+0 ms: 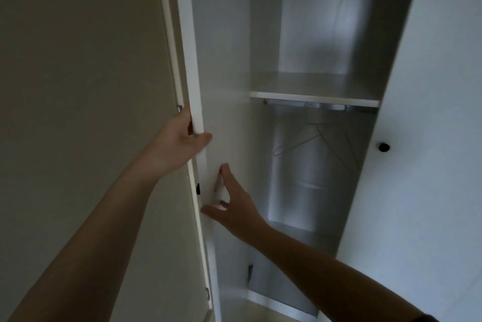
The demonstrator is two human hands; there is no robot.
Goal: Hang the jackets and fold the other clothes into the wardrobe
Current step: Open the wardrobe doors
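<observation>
White wardrobe door, centre left, stands open: left hand grips its edge with fingers curled round; right hand, lower centre, fingers straight and spread, touches its inner face. Wardrobe interior, centre: shelf, rail beneath, wire hangers hanging. Second door, right, black knob.

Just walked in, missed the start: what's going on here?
A person holds the wardrobe's left door open: the left hand grips its edge, the right hand lies flat on its inner face. Inside are a shelf and a rail with bare hangers. No clothes are in view. The right door is shut.
</observation>
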